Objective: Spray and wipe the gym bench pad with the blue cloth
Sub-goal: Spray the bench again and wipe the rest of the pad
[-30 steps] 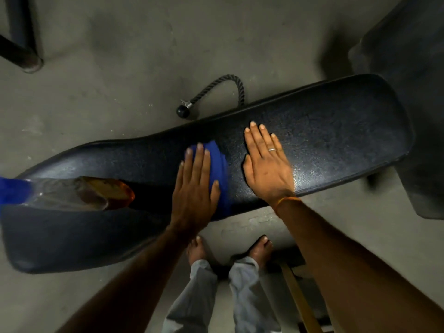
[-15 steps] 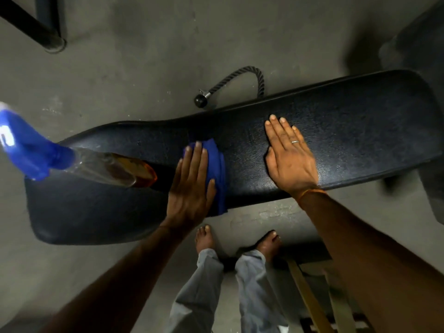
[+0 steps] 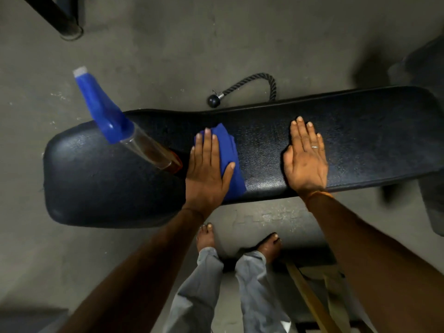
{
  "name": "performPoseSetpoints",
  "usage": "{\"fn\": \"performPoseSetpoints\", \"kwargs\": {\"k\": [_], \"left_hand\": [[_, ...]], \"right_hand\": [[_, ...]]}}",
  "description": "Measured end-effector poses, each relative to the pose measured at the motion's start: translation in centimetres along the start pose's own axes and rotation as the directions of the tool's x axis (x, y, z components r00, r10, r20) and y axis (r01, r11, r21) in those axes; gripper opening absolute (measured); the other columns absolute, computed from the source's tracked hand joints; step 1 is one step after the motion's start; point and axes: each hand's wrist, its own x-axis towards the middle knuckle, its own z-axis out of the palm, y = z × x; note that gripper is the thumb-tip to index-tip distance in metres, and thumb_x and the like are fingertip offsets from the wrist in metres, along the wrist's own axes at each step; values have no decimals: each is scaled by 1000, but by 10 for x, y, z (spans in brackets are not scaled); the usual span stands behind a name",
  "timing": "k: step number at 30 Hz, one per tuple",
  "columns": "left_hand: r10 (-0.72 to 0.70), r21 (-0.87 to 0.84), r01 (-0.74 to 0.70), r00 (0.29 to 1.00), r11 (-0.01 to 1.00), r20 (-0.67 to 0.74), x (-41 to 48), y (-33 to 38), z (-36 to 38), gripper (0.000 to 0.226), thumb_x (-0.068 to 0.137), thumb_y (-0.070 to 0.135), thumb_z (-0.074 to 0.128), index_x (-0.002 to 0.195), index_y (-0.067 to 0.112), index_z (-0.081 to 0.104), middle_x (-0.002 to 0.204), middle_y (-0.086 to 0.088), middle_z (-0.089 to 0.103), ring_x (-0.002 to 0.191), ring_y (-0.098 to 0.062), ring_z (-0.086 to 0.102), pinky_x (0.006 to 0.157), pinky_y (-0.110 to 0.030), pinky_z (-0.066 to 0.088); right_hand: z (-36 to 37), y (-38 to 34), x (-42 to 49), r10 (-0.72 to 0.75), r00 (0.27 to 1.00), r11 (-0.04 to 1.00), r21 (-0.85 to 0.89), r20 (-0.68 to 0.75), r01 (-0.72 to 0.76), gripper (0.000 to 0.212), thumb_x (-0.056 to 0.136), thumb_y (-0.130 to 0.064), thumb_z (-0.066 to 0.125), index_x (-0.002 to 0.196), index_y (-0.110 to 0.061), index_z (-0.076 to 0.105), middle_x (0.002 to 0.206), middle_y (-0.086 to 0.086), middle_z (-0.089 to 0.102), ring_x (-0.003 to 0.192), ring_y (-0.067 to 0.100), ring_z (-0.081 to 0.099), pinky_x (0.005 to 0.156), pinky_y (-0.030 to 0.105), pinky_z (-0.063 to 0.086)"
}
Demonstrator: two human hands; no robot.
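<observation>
The black gym bench pad (image 3: 360, 131) runs across the view from left to right. A folded blue cloth (image 3: 229, 150) lies on its middle, and my left hand (image 3: 207, 169) presses flat on it with straight fingers. My right hand (image 3: 306, 159) rests flat on the bare pad to the right, fingers straight, a ring on one finger. A clear spray bottle with a blue trigger head (image 3: 105, 111) stands on the pad just left of my left hand, its base touching the pad beside my wrist.
A black rope handle with a ball end (image 3: 242, 88) lies on the concrete floor behind the bench. A dark metal post (image 3: 64, 25) stands at the top left. My bare feet (image 3: 206, 239) are under the near edge, with a wooden frame (image 3: 310, 296) at the lower right.
The view has shifted left, so the whole spray bottle now shows. My left hand and the cloth have slid a little toward the left end of the pad. My right hand stays flat on the pad.
</observation>
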Motion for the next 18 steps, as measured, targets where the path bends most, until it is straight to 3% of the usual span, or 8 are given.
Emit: {"fn": "performPoseSetpoints", "kwargs": {"k": [4,8,11,13,15,18], "left_hand": [[6,11,-6,1000,1000,18,-10,-3,-2,78,106,57,22,163,7,2,171,-13,-3,159,-28,-6,130,-44,10],[19,-42,-16,998,999,65,-26,-14,-9,75,105,55,22,163,9,6,171,-14,0,159,-28,-3,129,-47,15],[-35,-138,54,990,989,137,-43,-4,-9,70,106,52,24,163,14,7,171,-9,-3,159,-27,-6,129,-47,14],[-124,-204,151,982,967,140,-42,7,-15,67,106,48,31,162,15,16,171,-9,-5,159,-29,-3,128,-44,14],[-247,-294,279,958,914,143,-35,20,-24,61,104,43,42,158,17,30,171,-12,-5,158,-34,7,126,-44,19],[-337,-374,370,929,851,152,-32,29,-31,54,98,32,56,149,22,41,170,-17,1,153,-41,17,123,-47,26]], "right_hand": [[11,-53,-19,225,974,972,64,12,-226,72,102,-42,14,167,-11,12,177,7,6,164,26,2,131,40,-2],[8,-82,-41,211,977,959,184,41,-215,72,102,-42,20,165,-9,23,176,8,13,164,28,7,132,41,3],[0,-85,-37,300,951,884,356,69,-305,59,103,-34,35,153,-6,48,170,11,32,160,32,23,129,39,19],[-15,-100,-26,361,929,805,477,80,-354,50,100,-31,39,135,-7,66,154,13,56,146,33,48,117,37,38],[-31,-120,-13,332,942,775,553,54,-305,47,95,-29,41,125,-11,73,136,11,70,126,32,64,104,35,47],[-43,-143,3,270,962,768,593,41,-241,32,100,-15,50,122,-15,74,128,6,74,114,28,69,98,37,52]]}}
